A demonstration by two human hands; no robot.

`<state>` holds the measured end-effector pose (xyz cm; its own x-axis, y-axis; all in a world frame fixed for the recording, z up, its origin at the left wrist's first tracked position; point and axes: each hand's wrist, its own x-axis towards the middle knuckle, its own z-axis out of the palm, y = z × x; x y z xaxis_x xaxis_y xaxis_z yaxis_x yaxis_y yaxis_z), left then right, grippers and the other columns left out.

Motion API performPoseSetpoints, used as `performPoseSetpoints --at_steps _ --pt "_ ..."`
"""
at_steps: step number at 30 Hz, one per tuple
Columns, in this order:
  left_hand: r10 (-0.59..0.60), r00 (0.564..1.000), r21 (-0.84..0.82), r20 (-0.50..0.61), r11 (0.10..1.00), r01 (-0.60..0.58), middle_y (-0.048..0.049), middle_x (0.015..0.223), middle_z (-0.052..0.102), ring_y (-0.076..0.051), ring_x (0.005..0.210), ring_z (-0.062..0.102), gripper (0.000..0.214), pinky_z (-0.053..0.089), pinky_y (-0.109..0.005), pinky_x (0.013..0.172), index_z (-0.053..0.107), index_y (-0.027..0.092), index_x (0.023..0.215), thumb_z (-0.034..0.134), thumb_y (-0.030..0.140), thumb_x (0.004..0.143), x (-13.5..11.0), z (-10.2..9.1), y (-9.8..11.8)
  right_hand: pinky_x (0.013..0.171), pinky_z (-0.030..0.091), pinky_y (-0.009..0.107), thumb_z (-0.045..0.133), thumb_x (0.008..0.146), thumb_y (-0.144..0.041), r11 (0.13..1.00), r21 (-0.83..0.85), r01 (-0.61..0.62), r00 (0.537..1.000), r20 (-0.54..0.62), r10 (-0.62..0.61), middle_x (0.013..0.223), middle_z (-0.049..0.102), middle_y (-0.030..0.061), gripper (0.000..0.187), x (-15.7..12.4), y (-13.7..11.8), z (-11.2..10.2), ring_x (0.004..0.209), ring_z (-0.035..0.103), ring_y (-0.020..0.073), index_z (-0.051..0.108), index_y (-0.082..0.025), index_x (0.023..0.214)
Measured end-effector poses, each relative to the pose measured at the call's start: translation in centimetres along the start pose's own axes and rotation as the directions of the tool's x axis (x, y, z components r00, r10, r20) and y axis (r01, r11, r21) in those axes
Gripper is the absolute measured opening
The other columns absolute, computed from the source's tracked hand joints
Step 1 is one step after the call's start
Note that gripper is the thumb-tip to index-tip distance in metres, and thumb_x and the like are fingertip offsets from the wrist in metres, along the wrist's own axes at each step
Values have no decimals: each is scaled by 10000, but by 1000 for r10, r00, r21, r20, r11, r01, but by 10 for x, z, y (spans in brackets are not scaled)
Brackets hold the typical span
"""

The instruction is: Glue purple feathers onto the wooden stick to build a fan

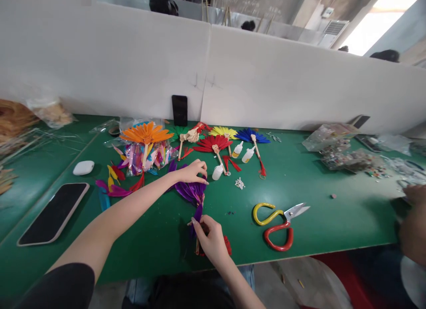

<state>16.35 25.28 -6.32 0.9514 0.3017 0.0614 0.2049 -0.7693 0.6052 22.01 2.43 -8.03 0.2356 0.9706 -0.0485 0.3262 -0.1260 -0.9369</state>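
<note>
**Purple feather fan (187,190) near the front edge of a green table (326,229)**

The right hand's (213,239) thumb and forefinger pinch a narrow purple feather (198,211) where the fan tapers toward its handle (197,247). The left hand (193,171) arches over the fan's upper part, fingers bent and slightly apart; whether they grip anything, I cannot tell. A red tassel (228,245) shows just beside the right hand.

Farther out, small white beads (239,183) lie near a white bottle (217,172). Scissors (289,215) with one yellow and one red handle rest to the right, blades slightly parted. Behind lie a red fan (213,143), a blue fan (249,135) and an orange fan (146,134). A large phone (55,213) lies well to the left; another person's arm (414,224) enters at the far right.
</note>
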Motion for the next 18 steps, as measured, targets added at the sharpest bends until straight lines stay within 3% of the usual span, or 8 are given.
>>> performPoseSetpoints --at_steps 3,6,8,10,14,18 --pt "-41 999 9 -31 999 41 -36 894 475 -197 902 415 278 360 -307 838 688 238 769 616 502 714 -3 -3 1 472 283 210 465 856 -391 1000 0 4 1000 -8 -4 565 420 -38 325 0 1 1 499 369 83 517 -170 623" --pt "-109 987 47 -114 992 115 -39 976 487 -202 953 417 325 352 -326 871 638 291 1025 553 485 778 -10 -9 7 476 281 212 470 853 -379 1000 6 19 1000 -16 -19 564 414 -38 317 0 1 1 506 365 85 509 -171 618" --pt "-131 971 111 -199 982 155 -48 1033 495 -207 991 415 343 329 -355 906 555 309 1168 460 418 858 -20 -11 17 479 277 213 471 852 -372 1000 15 21 1000 -17 -21 557 384 -44 319 -1 1 1 507 358 85 474 -177 600" --pt "-108 961 180 -255 971 157 -54 1079 498 -209 1036 403 329 298 -373 941 540 305 1191 387 341 903 -33 -8 32 479 271 215 469 853 -370 1000 23 20 1000 -18 -20 551 361 -48 327 -1 1 0 504 352 85 434 -184 586" --pt "-60 982 219 -179 971 99 -39 1127 517 -198 1042 416 321 319 -357 931 555 316 1174 364 304 917 -63 12 65 481 263 217 467 851 -362 999 24 38 999 -23 -38 555 360 -49 323 -2 3 1 506 348 85 395 -190 587" --pt "-80 983 222 -163 968 115 -37 1188 517 -215 1079 424 318 341 -370 919 540 315 1188 404 303 901 -85 32 76 478 263 217 466 849 -361 998 43 53 998 -19 -52 552 350 -52 325 -2 4 1 498 342 82 379 -192 585"
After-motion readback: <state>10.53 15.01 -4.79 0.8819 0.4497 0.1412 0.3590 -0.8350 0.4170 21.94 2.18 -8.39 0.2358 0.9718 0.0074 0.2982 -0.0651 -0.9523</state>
